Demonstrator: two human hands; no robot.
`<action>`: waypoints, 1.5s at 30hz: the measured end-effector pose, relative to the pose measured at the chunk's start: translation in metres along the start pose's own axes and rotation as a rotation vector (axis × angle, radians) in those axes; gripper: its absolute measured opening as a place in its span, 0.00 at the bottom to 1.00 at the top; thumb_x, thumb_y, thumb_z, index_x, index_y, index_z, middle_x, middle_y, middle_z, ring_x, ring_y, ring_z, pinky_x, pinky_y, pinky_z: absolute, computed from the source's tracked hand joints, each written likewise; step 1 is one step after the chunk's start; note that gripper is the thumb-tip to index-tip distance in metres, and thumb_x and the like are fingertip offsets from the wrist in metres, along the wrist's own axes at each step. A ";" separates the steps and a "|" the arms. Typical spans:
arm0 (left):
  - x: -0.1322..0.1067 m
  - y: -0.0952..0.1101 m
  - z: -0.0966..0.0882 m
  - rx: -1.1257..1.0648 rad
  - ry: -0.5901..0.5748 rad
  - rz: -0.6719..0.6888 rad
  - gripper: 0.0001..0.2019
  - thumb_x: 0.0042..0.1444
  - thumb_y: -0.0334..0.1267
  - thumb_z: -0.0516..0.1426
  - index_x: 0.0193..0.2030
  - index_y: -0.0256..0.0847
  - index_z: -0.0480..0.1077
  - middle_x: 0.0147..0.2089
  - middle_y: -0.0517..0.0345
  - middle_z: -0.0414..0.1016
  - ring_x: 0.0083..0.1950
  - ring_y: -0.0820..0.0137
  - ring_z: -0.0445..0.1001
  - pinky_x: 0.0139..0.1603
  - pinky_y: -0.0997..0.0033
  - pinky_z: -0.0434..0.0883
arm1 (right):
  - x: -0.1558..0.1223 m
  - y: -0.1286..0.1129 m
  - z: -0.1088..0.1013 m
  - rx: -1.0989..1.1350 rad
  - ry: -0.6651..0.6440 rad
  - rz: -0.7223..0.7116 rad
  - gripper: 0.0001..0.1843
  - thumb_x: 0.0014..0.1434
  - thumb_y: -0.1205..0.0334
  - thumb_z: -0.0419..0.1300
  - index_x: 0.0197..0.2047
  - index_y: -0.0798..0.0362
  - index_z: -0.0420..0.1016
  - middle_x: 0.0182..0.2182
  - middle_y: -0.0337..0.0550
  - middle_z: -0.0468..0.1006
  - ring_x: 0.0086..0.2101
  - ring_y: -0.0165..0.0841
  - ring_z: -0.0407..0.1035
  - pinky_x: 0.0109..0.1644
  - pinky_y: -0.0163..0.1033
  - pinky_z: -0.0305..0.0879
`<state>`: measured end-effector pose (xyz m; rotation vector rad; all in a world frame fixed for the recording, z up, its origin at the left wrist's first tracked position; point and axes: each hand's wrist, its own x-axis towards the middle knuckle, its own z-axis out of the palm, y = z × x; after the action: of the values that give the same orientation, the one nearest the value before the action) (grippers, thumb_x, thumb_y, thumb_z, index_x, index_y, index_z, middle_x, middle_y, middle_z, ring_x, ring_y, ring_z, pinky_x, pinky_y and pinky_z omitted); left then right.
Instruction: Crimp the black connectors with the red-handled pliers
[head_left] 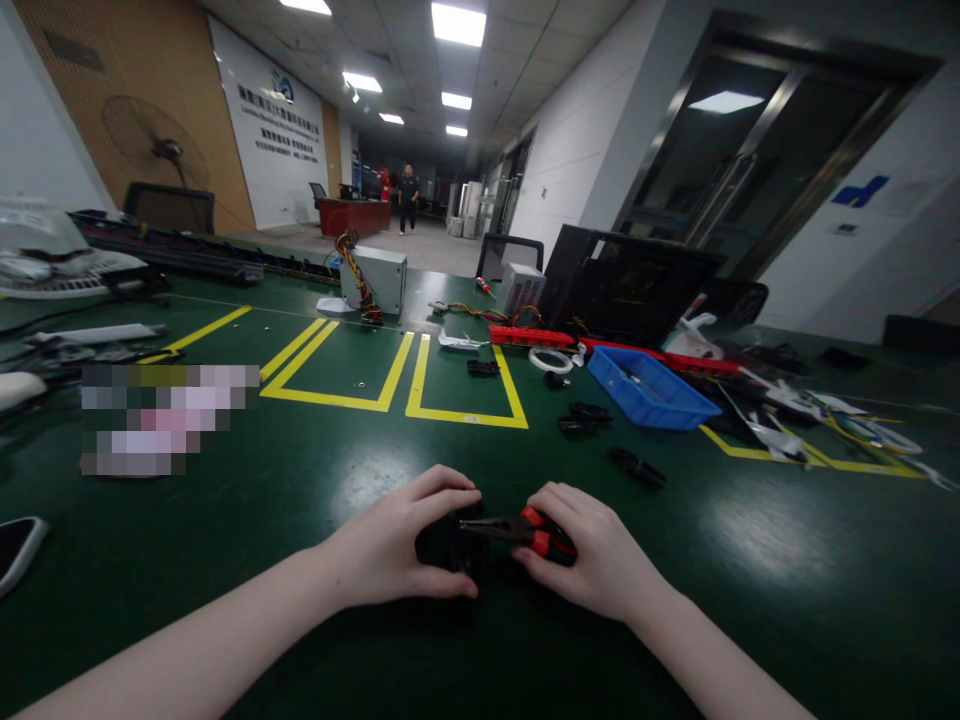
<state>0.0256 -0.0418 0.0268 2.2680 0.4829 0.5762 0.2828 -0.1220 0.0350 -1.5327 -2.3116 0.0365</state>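
Note:
My left hand (pixel 420 540) curves around a small black part (pixel 470 550) low over the green table, thumb below and fingers above. What kind of part it is, I cannot make out against the dark surface. Red-and-black needle-nose pliers (pixel 541 540) sit in my right hand (pixel 592 555), its fingers wrapped round the handles. The pliers' dark jaws point left and reach the black part; whether they grip it is unclear.
Several black pieces (pixel 637 467) lie beyond my right hand, near a blue tray (pixel 652 395). Yellow tape (pixel 330 400) outlines areas on the table (pixel 300 640). Farther back stand a power supply (pixel 382 278) and a black case (pixel 630 285). A phone (pixel 19 550) lies at the left edge.

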 end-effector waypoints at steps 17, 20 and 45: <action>0.004 0.001 -0.004 -0.137 -0.021 -0.057 0.17 0.51 0.44 0.68 0.44 0.42 0.71 0.62 0.49 0.65 0.60 0.56 0.69 0.60 0.53 0.66 | -0.001 0.005 0.002 -0.080 0.098 -0.055 0.13 0.56 0.54 0.64 0.40 0.53 0.69 0.35 0.44 0.75 0.34 0.36 0.68 0.36 0.41 0.62; 0.004 0.000 -0.004 -0.150 -0.014 -0.065 0.17 0.50 0.43 0.69 0.43 0.42 0.72 0.61 0.50 0.66 0.61 0.56 0.69 0.62 0.52 0.65 | -0.002 0.005 0.002 -0.094 0.118 -0.062 0.14 0.56 0.54 0.64 0.40 0.53 0.70 0.35 0.45 0.76 0.34 0.36 0.69 0.37 0.42 0.62; 0.005 -0.002 -0.004 -0.143 0.010 -0.096 0.17 0.48 0.44 0.69 0.42 0.41 0.73 0.61 0.49 0.67 0.60 0.54 0.69 0.61 0.49 0.66 | -0.002 0.000 0.001 -0.143 0.088 -0.032 0.13 0.55 0.55 0.64 0.40 0.53 0.71 0.35 0.46 0.76 0.34 0.37 0.69 0.37 0.42 0.64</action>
<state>0.0268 -0.0360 0.0295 2.0954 0.5360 0.5559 0.2831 -0.1230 0.0332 -1.5314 -2.3121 -0.2046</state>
